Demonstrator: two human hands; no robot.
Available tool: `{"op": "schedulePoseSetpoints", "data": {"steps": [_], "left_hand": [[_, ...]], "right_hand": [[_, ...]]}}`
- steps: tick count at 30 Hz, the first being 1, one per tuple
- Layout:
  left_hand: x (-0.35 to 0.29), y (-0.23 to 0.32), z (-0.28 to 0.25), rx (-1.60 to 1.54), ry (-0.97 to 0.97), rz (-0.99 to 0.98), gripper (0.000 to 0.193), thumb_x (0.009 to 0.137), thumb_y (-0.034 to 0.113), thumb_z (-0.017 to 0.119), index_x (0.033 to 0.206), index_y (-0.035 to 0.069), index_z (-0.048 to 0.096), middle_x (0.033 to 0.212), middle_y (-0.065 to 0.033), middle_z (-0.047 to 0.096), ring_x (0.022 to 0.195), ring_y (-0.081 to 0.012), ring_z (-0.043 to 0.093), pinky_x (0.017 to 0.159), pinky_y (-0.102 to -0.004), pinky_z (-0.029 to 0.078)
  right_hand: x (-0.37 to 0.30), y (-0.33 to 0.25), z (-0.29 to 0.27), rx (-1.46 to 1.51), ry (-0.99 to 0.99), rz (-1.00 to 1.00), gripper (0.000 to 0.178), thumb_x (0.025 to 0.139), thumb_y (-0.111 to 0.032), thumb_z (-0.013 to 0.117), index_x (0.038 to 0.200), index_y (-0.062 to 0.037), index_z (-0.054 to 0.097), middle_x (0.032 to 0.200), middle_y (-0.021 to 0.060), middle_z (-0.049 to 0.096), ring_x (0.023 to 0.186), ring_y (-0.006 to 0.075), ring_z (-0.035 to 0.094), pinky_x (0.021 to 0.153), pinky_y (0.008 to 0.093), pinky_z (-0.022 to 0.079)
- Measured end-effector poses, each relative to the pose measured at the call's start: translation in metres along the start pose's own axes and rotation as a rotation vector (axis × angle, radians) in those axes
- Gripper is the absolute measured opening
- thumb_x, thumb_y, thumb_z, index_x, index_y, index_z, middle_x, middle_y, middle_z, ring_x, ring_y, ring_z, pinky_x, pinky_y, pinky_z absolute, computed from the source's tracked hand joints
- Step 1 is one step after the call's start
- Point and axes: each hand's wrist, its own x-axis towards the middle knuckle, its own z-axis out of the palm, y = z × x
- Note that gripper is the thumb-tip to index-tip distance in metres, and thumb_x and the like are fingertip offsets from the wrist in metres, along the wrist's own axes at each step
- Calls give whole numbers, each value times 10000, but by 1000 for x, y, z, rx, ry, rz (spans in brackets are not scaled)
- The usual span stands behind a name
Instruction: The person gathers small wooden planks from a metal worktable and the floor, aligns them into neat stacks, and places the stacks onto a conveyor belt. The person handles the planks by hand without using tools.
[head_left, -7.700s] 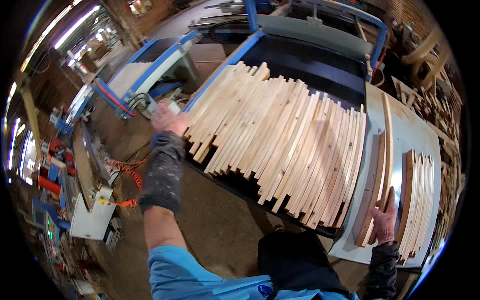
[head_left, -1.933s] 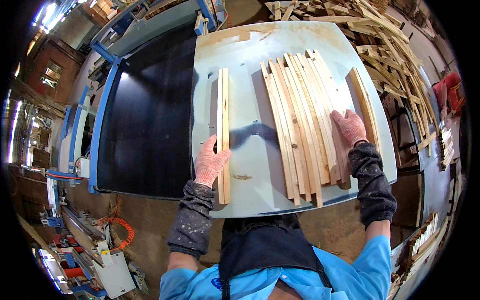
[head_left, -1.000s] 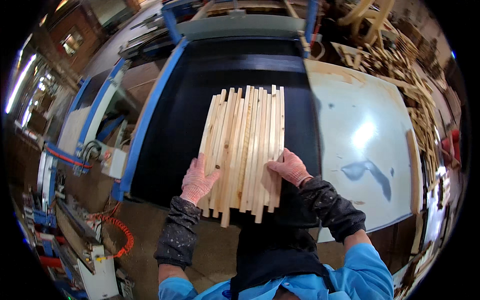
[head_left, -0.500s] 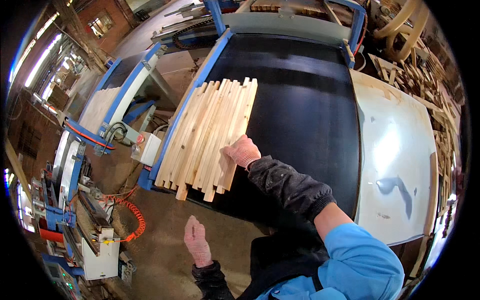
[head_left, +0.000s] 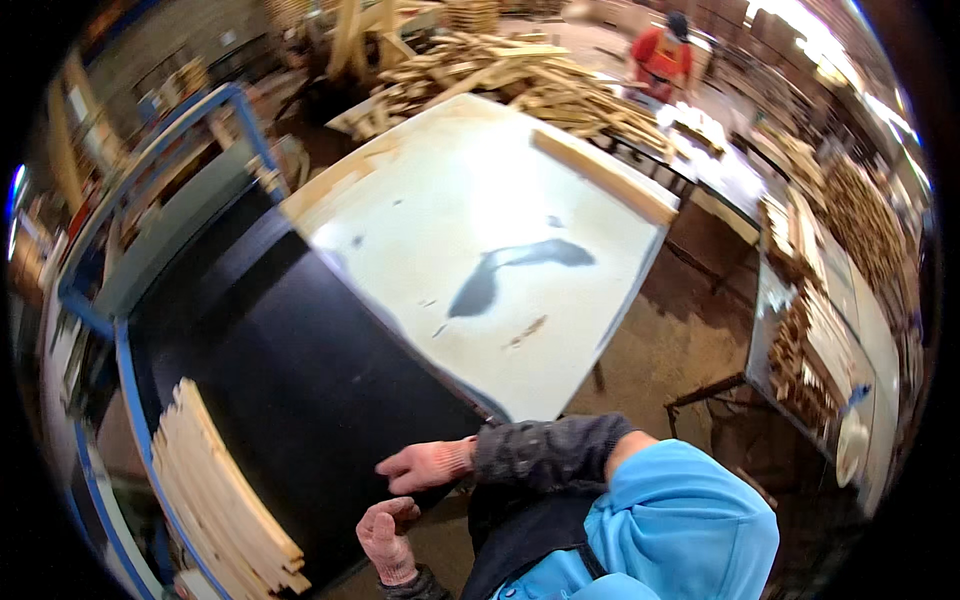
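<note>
Both my hands wear pale pinkish gloves and hold nothing that I can see. My right hand (head_left: 428, 466) is over the near right part of a black conveyor belt (head_left: 290, 350), its fingers stretched to the left and loosely bent. Just below it, beside the belt's near edge, my left hand (head_left: 388, 540) is raised with its fingers loosely curled and apart. A row of pale wooden strips (head_left: 215, 480) lies side by side along the belt's left edge, apart from both hands.
Right of the belt stands a white-topped table (head_left: 450, 200) with a wooden bar (head_left: 600, 175) along one edge. Beyond it lies a heap of wood scraps (head_left: 500, 75). A person in red (head_left: 662, 60) is at the far right. Another table with stacked strips (head_left: 815, 350) stands right.
My view has swung to the right, bringing the white table and far person into sight. My right hand has come off the wooden strips, and my hands are closer together.
</note>
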Motion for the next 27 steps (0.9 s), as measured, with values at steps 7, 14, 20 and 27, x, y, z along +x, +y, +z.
{"op": "schedulePoseSetpoints", "data": {"steps": [7, 14, 20, 27], "left_hand": [[54, 0, 134, 131, -253, 6, 578, 1004, 522, 787, 1075, -51, 824, 947, -147, 826, 861, -242, 776, 826, -392, 621], [18, -62, 313, 66, -429, -122, 432, 1045, 310, 765, 1243, -74, 772, 1127, -164, 826, 1009, -258, 786, 968, -408, 625], [-13, -86, 428, 103, -510, -177, 373, 1081, 251, 679, 1264, -64, 759, 1194, -173, 817, 1068, -276, 787, 992, -425, 626], [4, -105, 521, 90, -438, -418, 353, 1083, 181, 656, 1327, -61, 732, 1223, -161, 796, 1106, -266, 762, 1028, -417, 613]], "right_hand": [[-269, 100, -151, 146, 1075, -2, 718, 1054, -439, 763, 1616, -43, 558, 1469, 215, 716, 1315, 310, 703, 1168, 398, 544], [-465, 171, -302, -510, 1775, 417, 846, 995, -319, 786, 1671, 26, 411, 1614, 279, 553, 1508, 384, 527, 1275, 484, 436], [-533, 204, -387, -882, 1843, 604, 718, 960, -252, 763, 1580, 2, 506, 1528, 261, 603, 1456, 381, 575, 1201, 506, 484], [-551, 213, -430, -475, 1292, 837, 209, 983, -200, 641, 1079, -42, 738, 937, 128, 759, 784, 236, 738, 697, 400, 638]]}}
